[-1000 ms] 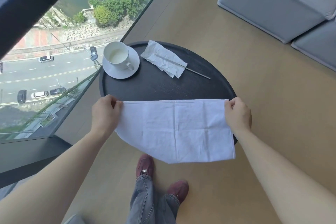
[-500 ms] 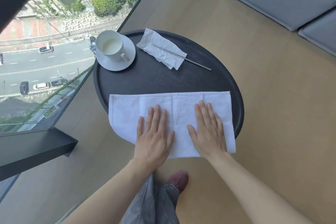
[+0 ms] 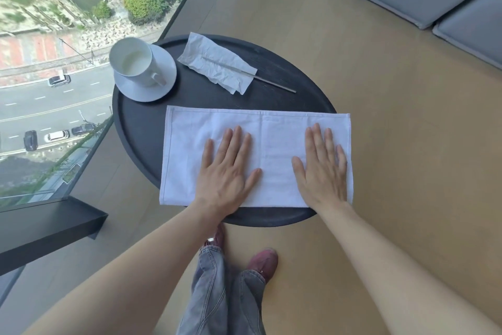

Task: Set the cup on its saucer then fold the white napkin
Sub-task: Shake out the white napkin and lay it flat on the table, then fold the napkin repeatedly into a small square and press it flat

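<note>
Black round wooden table on pale wood floor; our left hand and right hand press flat, fingers spread, on the folded white cloth napkin; far left, white ceramic cup sits on its white saucer.

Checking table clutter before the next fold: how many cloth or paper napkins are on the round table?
2. The white napkin lies flat at the near edge under both hands; a crumpled paper napkin sits at the far side, right of the cup.

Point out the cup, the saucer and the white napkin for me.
cup (image 3: pixel 133 63): head view, on the pale inside of the bowl.
saucer (image 3: pixel 165 63): head view, on its bare right rim.
white napkin (image 3: pixel 274 141): head view, on the cloth between the hands.
</note>
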